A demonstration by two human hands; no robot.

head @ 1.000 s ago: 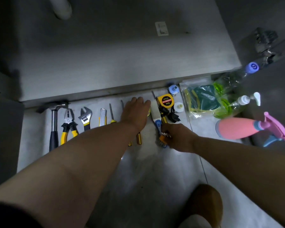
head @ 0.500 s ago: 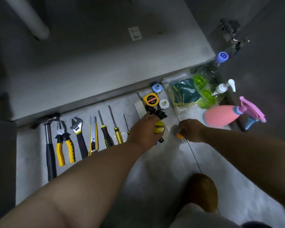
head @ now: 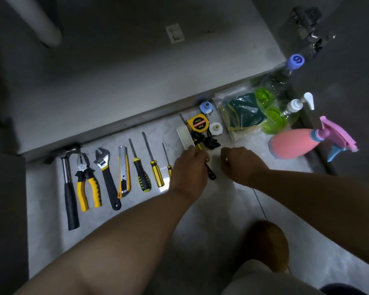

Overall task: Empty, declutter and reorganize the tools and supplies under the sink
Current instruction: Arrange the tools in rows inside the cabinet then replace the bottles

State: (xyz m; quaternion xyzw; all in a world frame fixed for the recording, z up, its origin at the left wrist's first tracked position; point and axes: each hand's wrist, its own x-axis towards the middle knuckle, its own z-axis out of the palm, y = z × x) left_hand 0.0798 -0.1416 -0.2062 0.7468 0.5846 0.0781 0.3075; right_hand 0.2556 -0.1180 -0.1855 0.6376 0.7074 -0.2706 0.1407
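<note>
Tools lie in a row on the pale floor in front of the open sink cabinet: a hammer [head: 69,188], yellow pliers [head: 86,184], an adjustable wrench [head: 107,177], a utility knife [head: 123,171] and three screwdrivers [head: 153,162]. My left hand [head: 189,167] is curled over a yellow-and-black screwdriver [head: 210,174], whose black end sticks out beside my fingers. Just right of it, my right hand [head: 241,165] is a closed fist around the small wire brush; only a metal glint of it shows. A yellow tape measure [head: 198,123] and a white block [head: 184,135] lie just beyond my hands.
A bag of green sponges [head: 241,113], a green pump bottle [head: 275,118], a pink spray bottle [head: 292,143] and a blue-capped clear bottle [head: 295,60] stand at the right. Small caps [head: 205,107] lie by the cabinet lip. The bare cabinet floor [head: 136,71] and a drain pipe [head: 36,22] are beyond. My slipper [head: 266,245] is below.
My right hand lifted the small wire brush from beside the tools and moved right, then closed around it. My left hand shifted right from the screwdriver row to the yellow-and-black screwdriver.
</note>
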